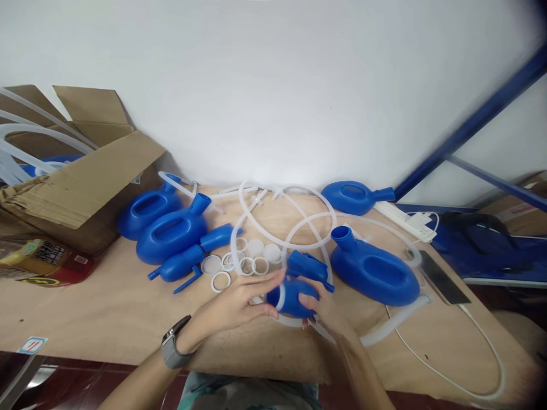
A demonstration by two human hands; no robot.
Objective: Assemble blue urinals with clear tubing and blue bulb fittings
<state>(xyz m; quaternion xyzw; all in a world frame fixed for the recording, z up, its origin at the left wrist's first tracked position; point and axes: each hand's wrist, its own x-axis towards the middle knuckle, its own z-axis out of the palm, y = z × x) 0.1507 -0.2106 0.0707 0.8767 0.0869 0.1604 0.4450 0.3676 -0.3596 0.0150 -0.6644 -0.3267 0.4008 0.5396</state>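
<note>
Near the table's front middle, my right hand [322, 304] is wrapped round a blue plastic part [294, 297] with a white ring [281, 297] round its left end. My left hand [248, 299] presses on that left end, thumb below and fingers above. Just behind lies another blue fitting [307, 265]. White rings and discs [255, 247] are spread to the left of it, beside more blue fittings [182, 265]. Clear tubing [294, 242] loops across the table behind my hands.
Blue bottles stand at left [171, 236] and right [376, 273], with another [354, 197] by the wall. An open cardboard box [123, 165] occupies the left. At right lie a phone [442, 277], a power strip [404, 222] and a white cable [453, 378].
</note>
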